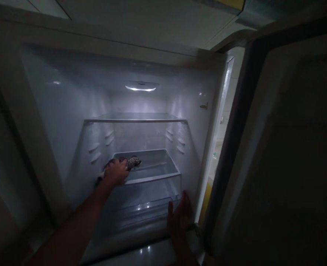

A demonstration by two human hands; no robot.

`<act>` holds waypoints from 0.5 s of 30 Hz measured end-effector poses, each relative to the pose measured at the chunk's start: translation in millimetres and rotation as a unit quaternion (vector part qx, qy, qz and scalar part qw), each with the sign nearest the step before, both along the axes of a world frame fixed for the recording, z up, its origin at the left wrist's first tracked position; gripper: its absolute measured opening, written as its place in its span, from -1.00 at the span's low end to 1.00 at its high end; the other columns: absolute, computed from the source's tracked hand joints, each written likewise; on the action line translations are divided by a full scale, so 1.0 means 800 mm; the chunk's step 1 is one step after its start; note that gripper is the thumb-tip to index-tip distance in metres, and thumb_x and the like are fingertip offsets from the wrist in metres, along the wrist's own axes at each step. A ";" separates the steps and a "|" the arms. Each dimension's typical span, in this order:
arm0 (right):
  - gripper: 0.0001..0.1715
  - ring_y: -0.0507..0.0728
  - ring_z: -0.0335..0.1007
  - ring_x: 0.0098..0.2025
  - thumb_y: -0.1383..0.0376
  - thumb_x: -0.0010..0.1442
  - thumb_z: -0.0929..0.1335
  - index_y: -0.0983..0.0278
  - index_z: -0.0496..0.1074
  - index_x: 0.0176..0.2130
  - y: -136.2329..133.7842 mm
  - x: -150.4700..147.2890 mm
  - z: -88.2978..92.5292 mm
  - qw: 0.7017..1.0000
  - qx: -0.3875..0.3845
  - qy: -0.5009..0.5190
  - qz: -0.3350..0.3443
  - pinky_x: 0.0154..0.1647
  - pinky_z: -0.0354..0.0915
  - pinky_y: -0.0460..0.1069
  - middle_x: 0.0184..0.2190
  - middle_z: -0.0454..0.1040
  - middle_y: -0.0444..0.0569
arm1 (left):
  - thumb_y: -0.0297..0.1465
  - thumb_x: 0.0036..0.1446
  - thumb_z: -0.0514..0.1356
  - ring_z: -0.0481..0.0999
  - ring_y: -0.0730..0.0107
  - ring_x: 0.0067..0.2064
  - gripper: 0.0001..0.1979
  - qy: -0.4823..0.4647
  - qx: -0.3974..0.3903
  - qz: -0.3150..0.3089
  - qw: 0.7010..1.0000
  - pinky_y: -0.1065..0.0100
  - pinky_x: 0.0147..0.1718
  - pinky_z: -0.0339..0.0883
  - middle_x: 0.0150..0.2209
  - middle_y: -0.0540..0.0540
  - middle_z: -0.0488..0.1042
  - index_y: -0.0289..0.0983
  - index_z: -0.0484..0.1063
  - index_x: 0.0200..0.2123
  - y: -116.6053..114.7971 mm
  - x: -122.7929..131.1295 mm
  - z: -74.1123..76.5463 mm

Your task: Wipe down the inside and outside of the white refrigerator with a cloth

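Head view. Cloth [134,161], one: dark, with a pale mottled pattern, crumpled; located on the left part of the lower shelf [152,179], a further dark end showing beside the wrist. Hands, two: left hand [116,171], fingers curved over the cloth and gripping it; right hand [180,218], empty, fingers spread, near the lower right of the fridge interior, contact unclear. Shelves, two, including the upper shelf [135,120]. Lamp [140,88], one, lit. Fridge door [263,147], one, standing open at right.
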State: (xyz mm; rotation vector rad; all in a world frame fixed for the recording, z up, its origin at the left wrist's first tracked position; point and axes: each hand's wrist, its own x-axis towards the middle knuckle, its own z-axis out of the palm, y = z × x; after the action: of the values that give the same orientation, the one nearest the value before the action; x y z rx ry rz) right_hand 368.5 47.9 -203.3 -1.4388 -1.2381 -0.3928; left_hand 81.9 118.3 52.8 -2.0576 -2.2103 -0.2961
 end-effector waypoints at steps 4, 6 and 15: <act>-0.04 0.45 0.62 0.20 -0.12 0.60 0.17 0.40 -0.06 0.64 0.000 -0.004 -0.011 0.996 -0.068 0.057 0.027 0.19 0.48 0.27 0.29 0.55 0.41 | -0.20 0.34 0.19 0.50 -0.30 0.31 -0.41 -0.047 0.000 -0.097 0.994 -0.20 0.29 0.37 0.40 -0.42 0.38 -0.16 0.43 0.40 0.052 0.061 -0.006; -0.03 0.44 0.66 0.16 -0.12 0.60 0.17 0.42 -0.05 0.64 0.000 -0.003 -0.016 0.993 -0.090 0.066 0.034 0.14 0.52 0.25 0.28 0.57 0.42 | -0.21 0.27 0.27 0.47 -0.26 0.36 -0.39 -0.088 -0.003 -0.173 0.981 -0.17 0.36 0.32 0.43 -0.35 0.38 -0.10 0.46 0.38 0.070 0.119 -0.011; -0.06 0.53 0.67 0.16 -0.08 0.59 0.15 0.36 -0.08 0.66 -0.004 -0.002 -0.017 0.993 -0.101 0.054 0.018 0.12 0.53 0.37 0.32 0.55 0.44 | -0.23 -0.06 0.52 0.66 -0.09 0.15 -0.50 -0.380 -0.006 -0.303 0.874 0.04 0.25 0.49 0.03 -0.14 0.73 -0.12 0.71 0.02 0.091 0.211 -0.011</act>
State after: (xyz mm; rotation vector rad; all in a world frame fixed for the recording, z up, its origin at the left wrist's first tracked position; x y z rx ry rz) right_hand 367.1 44.5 -216.9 -1.5854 -1.2412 -0.1674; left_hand 250.4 191.1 43.9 -2.9534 -1.7175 -1.3497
